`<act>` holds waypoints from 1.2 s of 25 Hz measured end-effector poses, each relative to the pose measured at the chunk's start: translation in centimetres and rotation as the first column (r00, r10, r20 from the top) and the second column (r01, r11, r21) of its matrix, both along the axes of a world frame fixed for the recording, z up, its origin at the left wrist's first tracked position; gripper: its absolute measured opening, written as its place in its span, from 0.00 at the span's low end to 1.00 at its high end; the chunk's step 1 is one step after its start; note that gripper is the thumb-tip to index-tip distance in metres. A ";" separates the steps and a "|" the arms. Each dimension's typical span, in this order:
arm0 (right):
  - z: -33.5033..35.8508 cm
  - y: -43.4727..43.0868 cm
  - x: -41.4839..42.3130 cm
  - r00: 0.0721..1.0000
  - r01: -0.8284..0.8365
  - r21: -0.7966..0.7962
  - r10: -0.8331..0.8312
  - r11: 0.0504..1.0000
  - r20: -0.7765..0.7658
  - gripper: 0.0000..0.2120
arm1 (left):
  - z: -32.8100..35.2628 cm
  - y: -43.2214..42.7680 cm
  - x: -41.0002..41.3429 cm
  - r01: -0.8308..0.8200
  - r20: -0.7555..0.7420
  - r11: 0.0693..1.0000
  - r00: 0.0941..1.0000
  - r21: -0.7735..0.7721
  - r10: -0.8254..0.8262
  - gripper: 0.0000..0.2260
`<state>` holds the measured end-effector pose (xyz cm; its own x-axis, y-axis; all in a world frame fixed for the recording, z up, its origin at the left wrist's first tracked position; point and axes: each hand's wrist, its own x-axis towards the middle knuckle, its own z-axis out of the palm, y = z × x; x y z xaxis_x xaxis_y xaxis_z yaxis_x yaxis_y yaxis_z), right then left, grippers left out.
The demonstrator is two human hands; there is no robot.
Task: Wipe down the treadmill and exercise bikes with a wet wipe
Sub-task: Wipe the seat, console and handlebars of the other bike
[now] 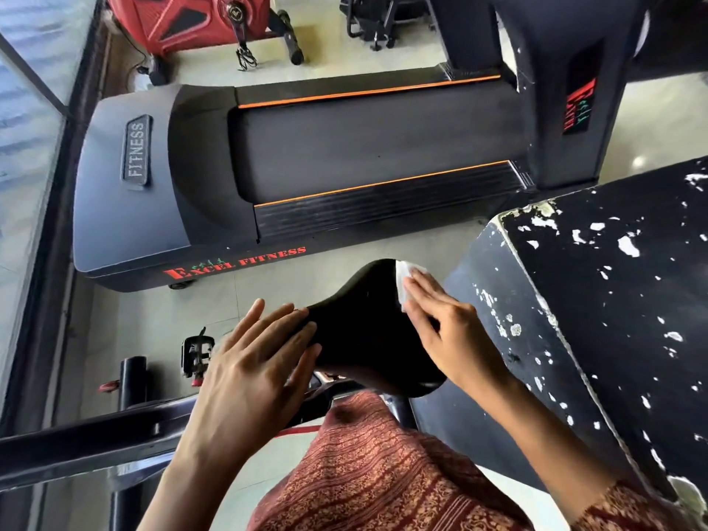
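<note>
Much of the wet wipe (403, 279) is hidden under the fingers of the right hand (448, 327); only a crumpled white edge shows, at 1 o'clock on the saddle (367, 327). That hand lies with its fingers nearly straight, pressing the wipe flat onto the saddle's broad end, thumb tucked in beside them. The left hand (253, 362) is spread wide and holds nothing, its straight fingers touching the saddle's narrow nose at 9 o'clock. The saddle is glossy black, sits just below the middle of the view, and its post and underside are covered by the hands and a red patterned garment (383, 473) at 6 o'clock. A dark frame bar (95, 435) runs off the edge at 8 o'clock, and a pedal (197, 354) with a red tip stands near it, slightly blurred. The treadmill (306, 159) fills the centre, black with orange stripes along the belt and red "Excel Fitness" lettering; its upright is cut off at 1 o'clock. A red exercise bike (180, 21) at 11 o'clock is cropped by the top edge. At 3 o'clock a black block (613, 300) shows chipped white patches. The floor (161, 312) is pale tile.
</note>
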<state>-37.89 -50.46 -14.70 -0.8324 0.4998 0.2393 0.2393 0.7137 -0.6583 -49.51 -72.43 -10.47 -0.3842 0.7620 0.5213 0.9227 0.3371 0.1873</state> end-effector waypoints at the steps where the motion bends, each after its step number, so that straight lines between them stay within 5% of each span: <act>1: 0.0 -0.8 1.3 1.000 0.020 0.007 -0.020 1.000 -0.014 0.20 | 0.0 0.1 0.0 0.008 -0.005 1.000 1.000 0.003 -0.008 0.11; 5: 0.4 -5.9 3.2 0.985 -0.091 0.057 0.098 0.994 -0.142 0.15 | -0.2 0.2 -0.1 0.038 -0.017 0.999 0.999 0.017 -0.038 0.10; 9: 0.1 -6.9 3.1 0.931 -0.310 0.330 0.355 0.892 -0.085 0.19 | -0.3 0.0 -0.6 0.076 -0.025 0.997 0.997 0.017 -0.076 0.09; 13: -1.4 -5.1 6.7 0.963 -0.232 0.450 0.268 0.863 -0.018 0.14 | -0.4 -0.2 -0.7 0.092 -0.013 0.996 0.996 0.013 -0.092 0.10; 17: -1.7 -6.3 7.6 0.995 -0.001 0.350 0.037 0.937 -0.095 0.14 | -0.6 -0.5 -0.6 0.098 0.037 0.995 0.994 0.010 -0.098 0.10; 23: 2.0 -5.3 -3.1 0.969 -0.246 0.110 0.242 0.963 0.049 0.20 | -0.4 -0.5 -0.5 0.094 0.083 0.996 0.992 0.009 -0.094 0.12; 30: 2.4 -3.8 1.0 0.978 0.139 0.026 -0.142 0.990 0.151 0.12 | -0.2 0.0 1.4 -0.063 0.085 0.998 0.994 0.020 0.061 0.15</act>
<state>-36.93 -54.28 -12.29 -0.7814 0.6116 0.1238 0.4343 0.6755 -0.5959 -48.09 -72.47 -10.71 -0.4740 0.7234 0.5020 0.8805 0.3881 0.2721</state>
